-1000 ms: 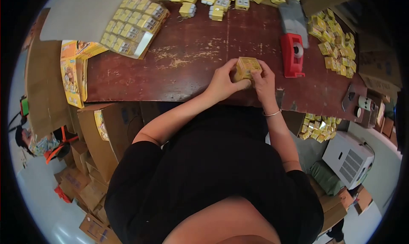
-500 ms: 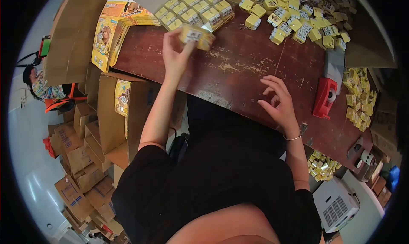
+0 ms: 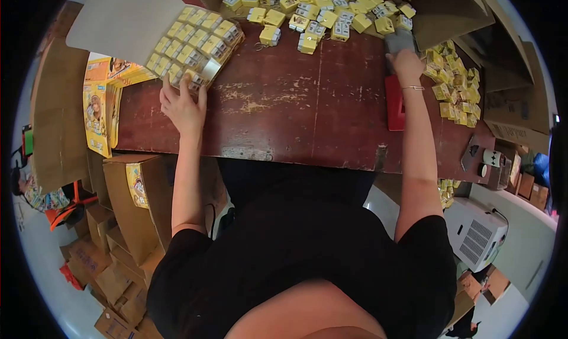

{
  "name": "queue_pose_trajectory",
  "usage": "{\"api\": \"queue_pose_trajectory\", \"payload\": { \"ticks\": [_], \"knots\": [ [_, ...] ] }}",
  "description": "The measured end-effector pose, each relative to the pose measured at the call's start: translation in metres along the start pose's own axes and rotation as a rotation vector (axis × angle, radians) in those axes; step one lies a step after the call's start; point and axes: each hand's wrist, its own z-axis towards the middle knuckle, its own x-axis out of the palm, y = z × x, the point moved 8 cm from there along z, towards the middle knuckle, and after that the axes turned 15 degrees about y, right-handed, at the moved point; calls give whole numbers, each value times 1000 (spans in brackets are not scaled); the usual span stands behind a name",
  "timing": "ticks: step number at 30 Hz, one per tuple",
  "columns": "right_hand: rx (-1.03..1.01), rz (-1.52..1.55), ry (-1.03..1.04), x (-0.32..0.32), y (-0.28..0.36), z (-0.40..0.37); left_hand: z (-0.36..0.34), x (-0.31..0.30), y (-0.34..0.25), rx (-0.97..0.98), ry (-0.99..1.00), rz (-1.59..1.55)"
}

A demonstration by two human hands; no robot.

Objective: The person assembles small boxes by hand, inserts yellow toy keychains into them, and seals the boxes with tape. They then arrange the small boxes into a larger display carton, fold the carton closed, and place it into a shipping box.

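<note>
A worn red-brown table [image 3: 266, 126] spans the view, with a pile [image 3: 326, 19] of loose yellow cubes along its far side. At the left lies a tray [image 3: 211, 70] filled with rows of cubes; a smaller heap [image 3: 458, 96] sits at the right. The left hand [image 3: 185, 111] reaches the tray's near edge, fingers spread and bent; whether they grip a cube I cannot tell. The right hand [image 3: 408, 66] is at the red dispenser's [image 3: 394, 108] far end, fingertips hidden, grip unclear, beside a grey item [image 3: 400, 42].

Your left hand [image 3: 183, 107] reaches forward, fingers [image 3: 185, 85] spread; your right hand [image 3: 407, 68] stretches farther out, its back uppermost.
</note>
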Motion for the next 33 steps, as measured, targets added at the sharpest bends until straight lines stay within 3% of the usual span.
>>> {"api": "queue_pose_trajectory", "payload": {
  "ticks": [3,4,7,8,10,11,12,13,14,16,18,20,24,26,27,29,30,31,32,33],
  "knots": [
    [-82,13,108,10,-6,28,3,-15,-11,-1,32,30],
    [-136,43,172,11,-8,30,3,-25,-22,24,-40,-19],
    [-101,281,36,-13,-29,21,8,-39,-78,186,-95,-184],
    [-103,281,37,-25,-19,2,14,-15,-94,119,190,-639],
    [-240,293,-176,-65,33,-71,7,41,-151,-89,746,-1481],
    [-474,339,-271,-65,59,-101,0,62,-184,-232,1018,-1864],
    [-705,386,-368,-60,79,-134,-6,75,-210,-326,1201,-1955],
    [-796,391,-326,-56,94,-158,-15,82,-231,-421,1388,-2037],
    [-883,394,-283,-54,101,-176,-19,88,-236,-420,1394,-2035],
    [-880,399,-161,-48,89,-184,-20,94,-246,-186,1392,-1817],
    [-867,411,-26,-37,77,-184,-31,95,-251,-167,1416,-1848],
    [-928,660,380,-17,76,-181,-39,90,-257,-64,1490,-1821],
    [-912,597,277,-27,86,-191,-47,97,-255,16,1351,-1482],
    [-855,647,184,-35,86,-194,-39,89,-254,249,1103,-1347],
    [-860,648,184,-33,87,-194,-37,84,-255,246,1100,-1346],
    [-605,698,486,7,81,-185,-45,91,-249,-450,1163,-2098],
    [-602,701,482,17,83,-187,-45,80,-254,-382,1094,-2148],
    [-484,1045,645,37,84,-190,-51,87,-259,-379,1099,-2144],
    [-348,1387,803,55,87,-196,-51,96,-251,-326,909,-2045],
    [-349,1392,803,54,94,-204,-49,97,-243,-275,723,-1937]
  ]
}}
